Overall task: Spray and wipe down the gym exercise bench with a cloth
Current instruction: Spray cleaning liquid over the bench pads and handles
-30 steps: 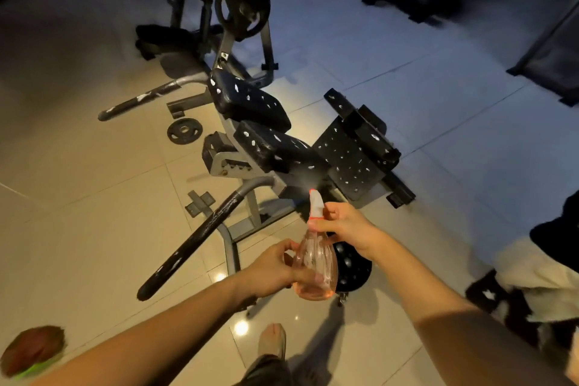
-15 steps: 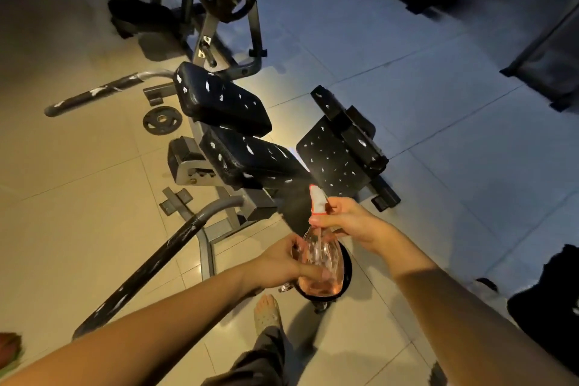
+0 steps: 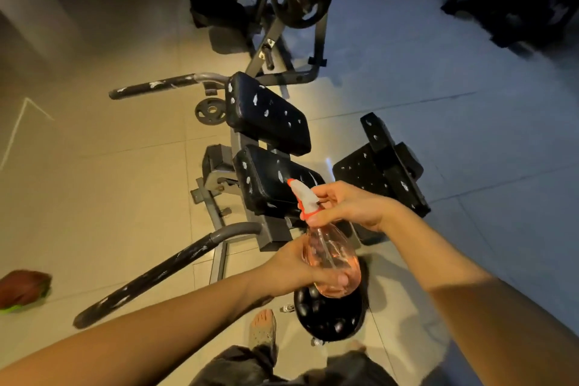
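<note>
Pink-tinted plastic of the spray bottle (image 3: 332, 257) is cupped from below by the left hand (image 3: 288, 266), fingers curled round its belly, and its white-and-orange head is clamped by the right hand (image 3: 347, 207), just below centre frame. The nozzle is aimed at the nearer black pad (image 3: 266, 178) of the bench (image 3: 266, 116), directly above the hands. No cloth is held; a reddish bundle (image 3: 23, 288) at lower left may be it. Spraying is judged underway, wiping not yet begun.

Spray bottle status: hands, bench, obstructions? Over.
Left hand grips spray bottle body, right hand on its spray head. Nozzle aimed at near bench pad. Nothing between them.
</note>
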